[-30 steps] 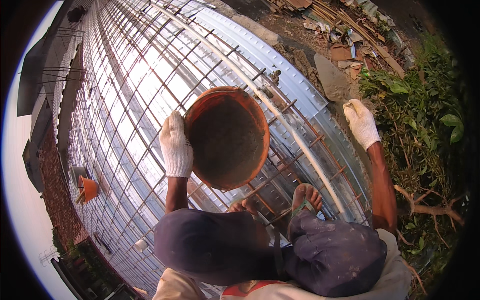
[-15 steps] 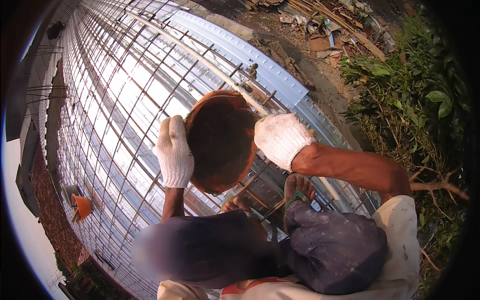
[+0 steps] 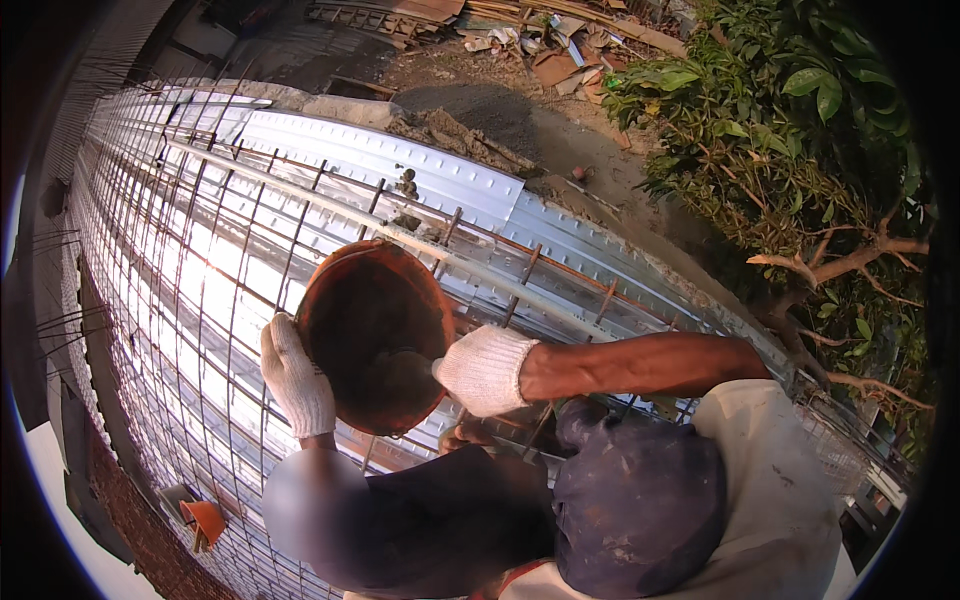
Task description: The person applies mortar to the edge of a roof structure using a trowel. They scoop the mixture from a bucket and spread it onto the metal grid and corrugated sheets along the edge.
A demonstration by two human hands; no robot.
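Note:
An orange bucket [image 3: 447, 305], dark inside with wet-looking grey material, stands tilted toward me over the rebar mesh. My left hand [image 3: 297, 375], in a white knit glove, grips its left rim, fingers together along the outside. My right hand [image 3: 487, 370], gloved too, is closed at the bucket's right rim. From its fingers a greyish trowel-like tool [image 3: 405, 372] reaches into the bucket; its exact shape is blurred in the shadow. My knees in dark trousers are bent just below the bucket.
Rebar mesh [image 3: 235, 300] covers shiny ribbed metal decking [image 3: 370, 150]. A pale pipe [image 3: 330, 207] runs across it beyond the bucket. Another orange bucket [image 3: 204, 520] sits at lower left. Leafy branches [image 3: 760, 150] rise at right; wood scraps [image 3: 560, 65] lie on the ground beyond.
The view has turned, and the bucket shows lower and farther left. My right hand has moved down along the rim, with the greyish tool now showing inside. My left hand stays on the bucket.

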